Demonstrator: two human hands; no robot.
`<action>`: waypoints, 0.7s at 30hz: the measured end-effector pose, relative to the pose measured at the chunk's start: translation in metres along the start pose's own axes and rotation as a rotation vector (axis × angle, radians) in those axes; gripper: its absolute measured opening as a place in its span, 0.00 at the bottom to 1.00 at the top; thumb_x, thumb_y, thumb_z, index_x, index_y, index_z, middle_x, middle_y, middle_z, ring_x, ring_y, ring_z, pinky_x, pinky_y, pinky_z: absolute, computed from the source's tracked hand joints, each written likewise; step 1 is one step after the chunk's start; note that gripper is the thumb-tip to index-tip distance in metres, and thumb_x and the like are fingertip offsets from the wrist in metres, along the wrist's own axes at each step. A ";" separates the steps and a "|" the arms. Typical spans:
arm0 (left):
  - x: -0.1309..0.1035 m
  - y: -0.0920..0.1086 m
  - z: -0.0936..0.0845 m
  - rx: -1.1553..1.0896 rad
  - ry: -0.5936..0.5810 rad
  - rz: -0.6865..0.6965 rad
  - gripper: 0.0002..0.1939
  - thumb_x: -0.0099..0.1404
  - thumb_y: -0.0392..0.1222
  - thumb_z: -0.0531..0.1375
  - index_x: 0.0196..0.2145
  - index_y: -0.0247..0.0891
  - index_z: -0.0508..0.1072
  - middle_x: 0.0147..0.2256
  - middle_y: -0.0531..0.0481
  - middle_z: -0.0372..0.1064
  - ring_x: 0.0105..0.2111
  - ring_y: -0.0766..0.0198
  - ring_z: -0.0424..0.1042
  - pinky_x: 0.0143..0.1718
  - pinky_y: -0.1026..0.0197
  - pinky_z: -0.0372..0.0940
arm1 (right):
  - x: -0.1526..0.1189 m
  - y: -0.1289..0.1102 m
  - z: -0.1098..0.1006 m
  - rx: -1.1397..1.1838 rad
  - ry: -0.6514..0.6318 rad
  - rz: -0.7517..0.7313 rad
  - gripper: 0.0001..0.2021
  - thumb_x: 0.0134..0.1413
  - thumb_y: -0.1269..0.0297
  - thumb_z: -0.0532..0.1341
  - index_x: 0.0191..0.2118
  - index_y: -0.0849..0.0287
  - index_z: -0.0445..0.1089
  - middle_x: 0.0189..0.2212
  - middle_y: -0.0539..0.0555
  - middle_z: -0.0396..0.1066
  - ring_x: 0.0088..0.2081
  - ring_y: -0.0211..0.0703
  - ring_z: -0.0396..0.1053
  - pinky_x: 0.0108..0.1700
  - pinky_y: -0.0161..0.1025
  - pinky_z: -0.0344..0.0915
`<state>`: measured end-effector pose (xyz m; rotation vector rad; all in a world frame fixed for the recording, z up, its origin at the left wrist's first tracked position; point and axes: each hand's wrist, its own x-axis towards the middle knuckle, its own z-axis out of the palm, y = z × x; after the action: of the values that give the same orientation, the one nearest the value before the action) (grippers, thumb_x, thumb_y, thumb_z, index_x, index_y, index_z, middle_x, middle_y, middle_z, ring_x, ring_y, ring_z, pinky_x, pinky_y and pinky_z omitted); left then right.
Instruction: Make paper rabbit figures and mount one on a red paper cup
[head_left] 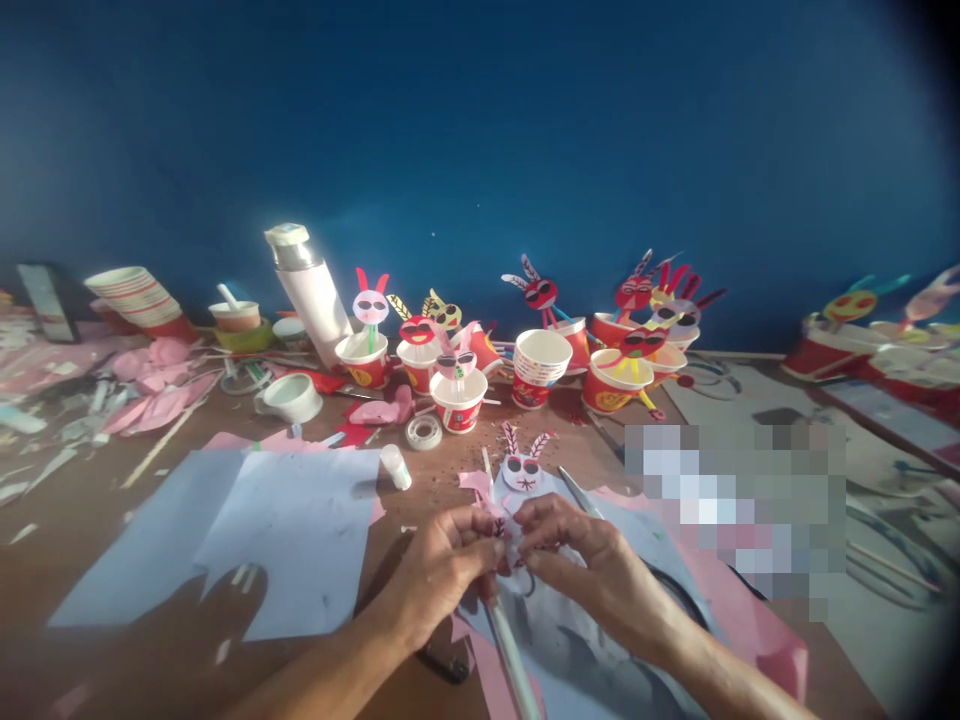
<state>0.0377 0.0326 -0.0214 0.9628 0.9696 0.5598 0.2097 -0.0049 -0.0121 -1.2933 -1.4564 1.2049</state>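
My left hand (pixel 454 565) is closed, its thumb and fingers pinching a small pink and white paper piece (pixel 514 535) with dark markings. Facing it, my right hand (pixel 574 550) pinches the other side of the same piece; its details are partly hidden by my fingers. Just beyond the fingertips lies a white paper rabbit face (pixel 522 472) with patterned ears and dark eyes. A pale rod (pixel 511 655) runs below my hands over blue-white paper (pixel 592 640).
Behind stand a white thermos (pixel 311 300), a stack of paper cups (pixel 541 365) and several cups with paper figures. A glue stick (pixel 395 467), tape roll (pixel 424 431) and mug (pixel 290 398) are nearer. White sheets (pixel 300 540) lie left; pink scraps (pixel 161 385) beyond.
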 end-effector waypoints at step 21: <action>-0.008 0.005 0.005 0.160 -0.054 0.110 0.11 0.57 0.43 0.59 0.35 0.33 0.70 0.24 0.50 0.67 0.22 0.68 0.67 0.24 0.65 0.63 | 0.000 -0.005 -0.002 -0.175 0.033 0.003 0.07 0.51 0.72 0.59 0.26 0.57 0.70 0.27 0.47 0.70 0.32 0.37 0.68 0.37 0.34 0.61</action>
<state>0.0386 0.0262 -0.0127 1.1740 0.9274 0.5521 0.2112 -0.0048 -0.0068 -1.4263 -1.5639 1.0717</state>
